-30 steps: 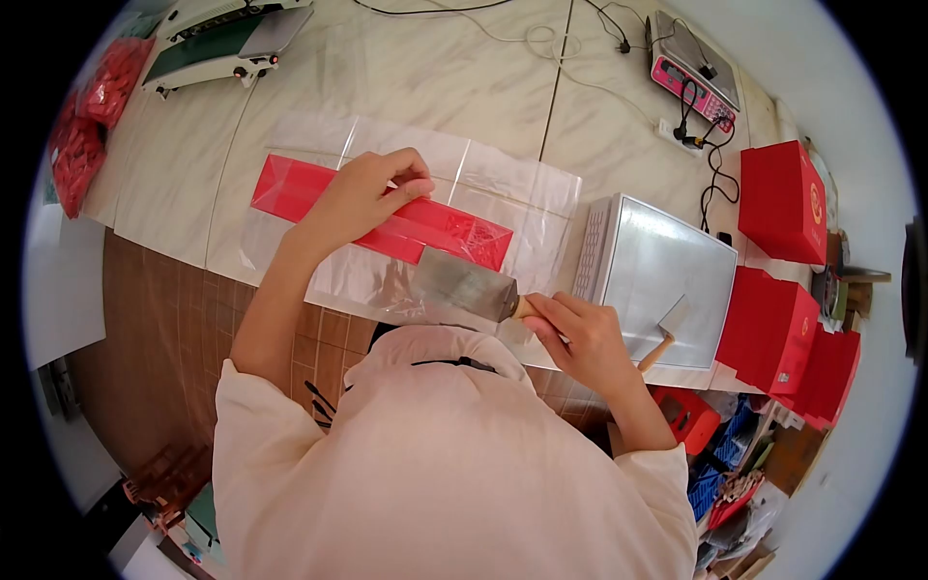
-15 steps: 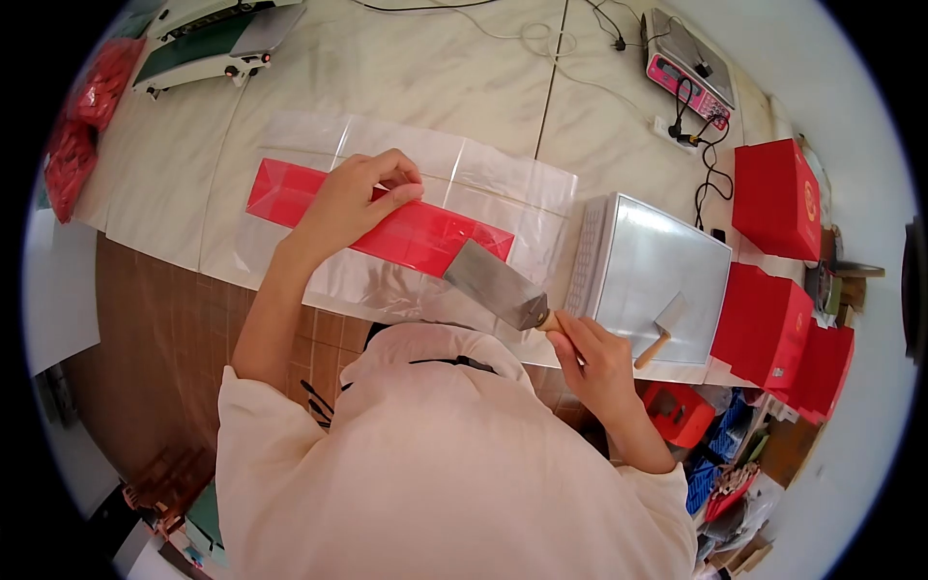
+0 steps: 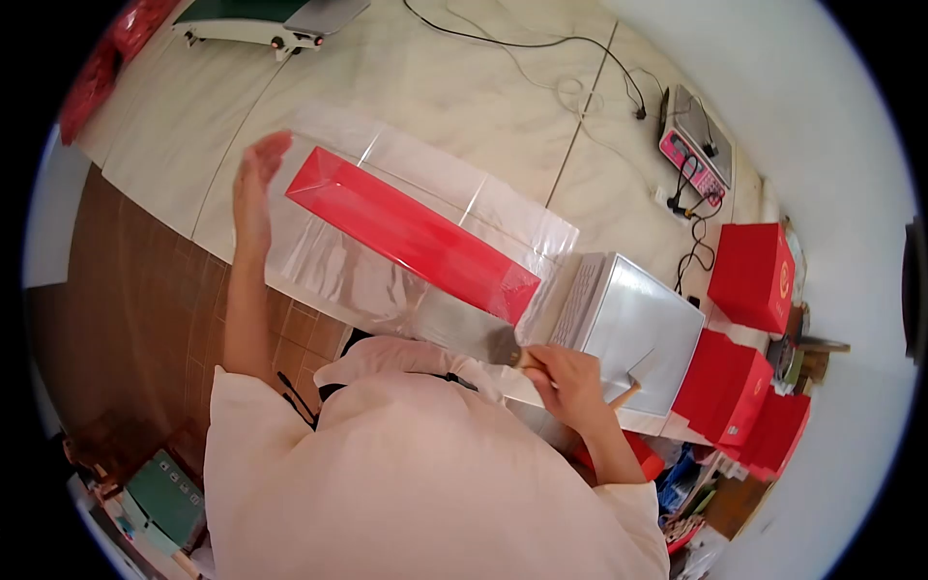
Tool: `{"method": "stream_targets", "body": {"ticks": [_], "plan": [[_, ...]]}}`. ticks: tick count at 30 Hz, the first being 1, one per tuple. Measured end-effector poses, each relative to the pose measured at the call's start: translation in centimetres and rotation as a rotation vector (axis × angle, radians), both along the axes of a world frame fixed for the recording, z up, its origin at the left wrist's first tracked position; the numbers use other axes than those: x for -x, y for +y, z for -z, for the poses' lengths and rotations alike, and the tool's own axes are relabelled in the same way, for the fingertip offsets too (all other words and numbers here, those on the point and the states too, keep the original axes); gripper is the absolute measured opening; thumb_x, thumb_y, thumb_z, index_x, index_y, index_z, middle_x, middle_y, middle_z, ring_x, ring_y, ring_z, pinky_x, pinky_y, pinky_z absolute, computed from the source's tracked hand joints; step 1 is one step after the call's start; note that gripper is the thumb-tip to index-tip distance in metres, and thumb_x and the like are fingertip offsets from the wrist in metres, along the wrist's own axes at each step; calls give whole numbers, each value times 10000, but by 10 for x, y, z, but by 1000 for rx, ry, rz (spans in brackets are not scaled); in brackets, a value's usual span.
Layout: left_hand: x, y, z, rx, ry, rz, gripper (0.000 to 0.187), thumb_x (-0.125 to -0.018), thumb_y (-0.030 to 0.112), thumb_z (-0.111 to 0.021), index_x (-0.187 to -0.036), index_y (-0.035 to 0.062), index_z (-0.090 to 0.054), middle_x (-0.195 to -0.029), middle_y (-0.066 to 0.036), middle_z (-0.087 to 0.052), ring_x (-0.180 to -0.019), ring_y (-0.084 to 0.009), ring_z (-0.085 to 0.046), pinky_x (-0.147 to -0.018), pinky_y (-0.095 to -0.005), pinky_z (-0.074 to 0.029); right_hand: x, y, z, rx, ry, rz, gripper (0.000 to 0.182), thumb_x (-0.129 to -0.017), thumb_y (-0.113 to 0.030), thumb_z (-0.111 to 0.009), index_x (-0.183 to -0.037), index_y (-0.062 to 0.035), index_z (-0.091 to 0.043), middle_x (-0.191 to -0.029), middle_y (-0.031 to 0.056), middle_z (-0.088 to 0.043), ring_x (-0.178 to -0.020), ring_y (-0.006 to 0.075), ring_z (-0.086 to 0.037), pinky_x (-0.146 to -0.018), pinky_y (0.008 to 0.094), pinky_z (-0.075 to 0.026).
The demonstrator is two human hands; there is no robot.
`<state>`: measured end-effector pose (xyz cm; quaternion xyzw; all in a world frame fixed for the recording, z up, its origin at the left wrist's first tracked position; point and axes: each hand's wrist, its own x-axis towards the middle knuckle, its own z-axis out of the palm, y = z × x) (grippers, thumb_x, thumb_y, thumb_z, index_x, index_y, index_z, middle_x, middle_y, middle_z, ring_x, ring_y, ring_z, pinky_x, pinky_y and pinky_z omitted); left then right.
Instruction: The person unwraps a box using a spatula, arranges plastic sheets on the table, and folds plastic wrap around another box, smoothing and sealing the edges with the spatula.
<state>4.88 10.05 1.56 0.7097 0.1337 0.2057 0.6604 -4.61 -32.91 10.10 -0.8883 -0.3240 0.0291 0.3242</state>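
Observation:
A long red box (image 3: 411, 232), glossy with clear film, lies slantwise on the bench over a spread of transparent plastic film (image 3: 362, 285). My left hand (image 3: 256, 184) is raised just beyond the box's left end, fingers stretched out and somewhat blurred, holding nothing. In my right hand (image 3: 570, 382) is the wooden handle of a wide flat metal scraper (image 3: 469, 329). Its blurred blade points left, along the near edge of the box's right end, close over the film.
Right of the film stands a shiny metal hot plate (image 3: 643, 329) with a smaller wooden-handled scraper (image 3: 633, 377) on it. Red boxes (image 3: 749, 275) stand further right. A scale (image 3: 696, 145) and cables (image 3: 691, 256) are at the back right; a white-and-green machine (image 3: 256, 34) is back left.
My left hand has let go of the red box and swung left past its end. The scraper blade has come off the box towards me. The whole view has turned and shifted.

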Motion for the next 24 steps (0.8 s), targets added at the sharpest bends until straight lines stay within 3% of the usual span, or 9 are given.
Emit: {"method": "stream_targets", "body": {"ticks": [2, 8, 12, 20, 24], "plan": [[3, 5, 26, 259, 34, 40, 676, -1022, 537, -199, -1333, 13, -493, -1347, -125, -541, -1288, -222, -471, -1108, -365, -307, -20, 28, 4, 0, -35, -64, 230, -816, -148, -715, -999, -47, -619, -752, 74, -614, -609, 244, -609, -501, 343, -459], [7, -20, 45, 492, 51, 170, 767, -1003, 591, -153, -1307, -3, -531, -1283, -104, -590, -1212, -203, -520, -1081, -339, -323, -54, 65, 6, 118, -61, -156, 237, -848, -172, -692, -1020, -37, -599, -766, 68, -612, -623, 248, -619, -498, 340, -469], [12, -36, 39, 447, 118, 63, 779, -1001, 600, -170, -1275, -16, -560, -1215, -98, -621, -1144, -186, -549, -1039, -326, -348, -63, 77, 5, 230, -113, -70, 245, -869, -179, -670, -1044, -30, -586, -771, 75, -622, -617, 267, -616, -479, 352, -467], [15, -40, 45, 475, 96, 79, 712, -1030, 529, -199, -1248, -27, -586, -1212, -102, -626, -1142, -178, -547, -1043, -300, -343, -95, 135, 6, 273, -191, -61, 249, -897, -187, -642, -1070, -25, -566, -748, 88, -610, -575, 276, -604, -456, 369, -455], [16, -41, 40, 459, 49, 80, 678, -1043, 488, -207, -1243, -34, -591, -1233, -117, -618, -1151, -180, -545, -1052, -287, -334, -115, 167, 9, 298, -211, -102, 197, -913, -192, -623, -1003, -36, -544, -738, 88, -606, -558, 272, -602, -440, 368, -446]]}}
